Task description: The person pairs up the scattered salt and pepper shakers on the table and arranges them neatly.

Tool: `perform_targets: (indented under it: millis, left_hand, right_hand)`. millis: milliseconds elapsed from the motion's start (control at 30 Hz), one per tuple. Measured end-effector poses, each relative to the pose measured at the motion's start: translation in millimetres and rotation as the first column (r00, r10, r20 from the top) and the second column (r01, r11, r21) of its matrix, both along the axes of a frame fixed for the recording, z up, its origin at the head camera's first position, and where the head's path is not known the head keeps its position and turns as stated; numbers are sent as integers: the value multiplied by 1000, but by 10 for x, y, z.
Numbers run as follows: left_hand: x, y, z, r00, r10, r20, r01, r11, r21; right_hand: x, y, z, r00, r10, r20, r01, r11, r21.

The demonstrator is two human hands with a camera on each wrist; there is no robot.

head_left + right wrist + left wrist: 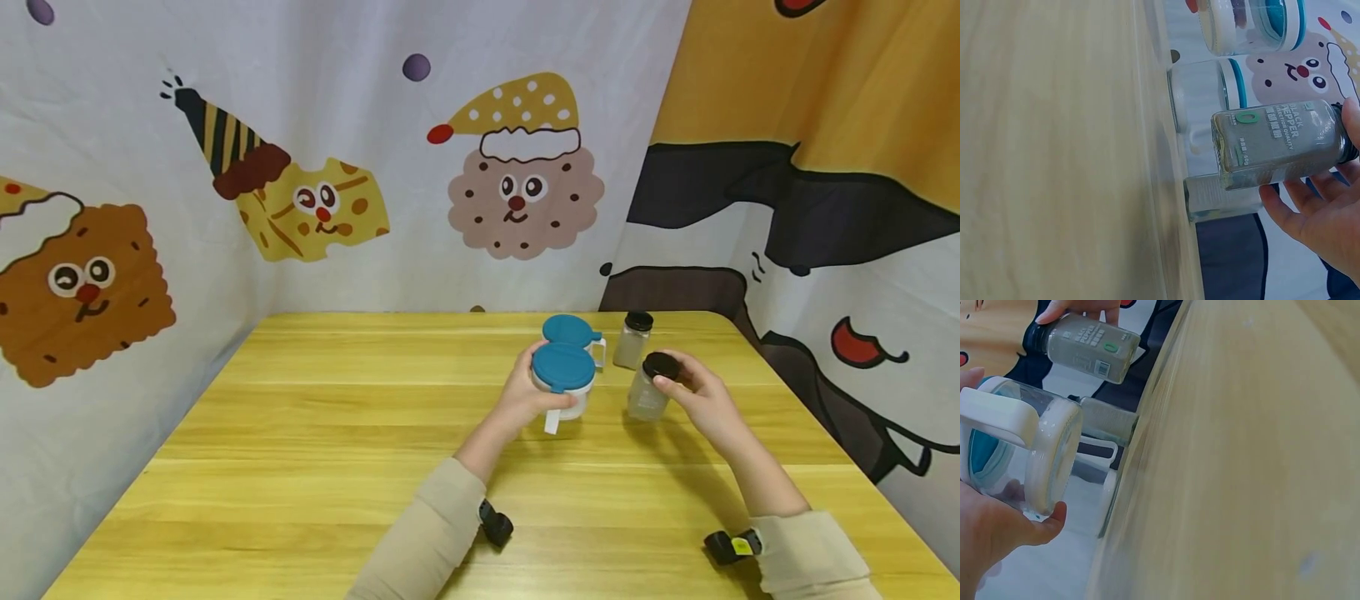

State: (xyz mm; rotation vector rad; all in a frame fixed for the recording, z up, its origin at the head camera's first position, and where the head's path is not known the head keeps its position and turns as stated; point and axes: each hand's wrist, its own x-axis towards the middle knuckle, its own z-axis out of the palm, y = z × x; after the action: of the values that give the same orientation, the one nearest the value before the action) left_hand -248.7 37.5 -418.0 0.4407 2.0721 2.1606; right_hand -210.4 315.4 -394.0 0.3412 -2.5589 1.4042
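My left hand grips a clear seasoning jar with a blue lid and a white handle. In the left wrist view the jar's base is off the tabletop. My right hand holds a black pepper bottle near its black cap, with the thumb on the cap. The right wrist view shows the label of this pepper bottle, also raised above the table. Behind them a second blue-lidded jar and a second black-capped bottle stand upright on the table.
The wooden table stretches out to the left and in front of the hands. A printed curtain hangs behind its far edge, close to the standing jar and bottle. Each wrist wears a small black camera.
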Motion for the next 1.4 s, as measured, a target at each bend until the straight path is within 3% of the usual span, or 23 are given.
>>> perform_targets:
  millis: [433, 900, 1400]
  left_hand:
    - [27, -79, 38, 1000, 3, -20, -3, 1000, 2]
    - [79, -172, 100, 998, 8, -70, -9, 1000, -18]
    - [120, -359, 166, 999, 8, -44, -9, 999, -31]
  right_hand:
    - [41, -83, 61, 1000, 19, 22, -18, 1000, -15]
    - [95, -195, 143, 997, 61, -45, -64, 996, -64]
    - [124, -364, 273, 995, 91, -44, -95, 991, -96]
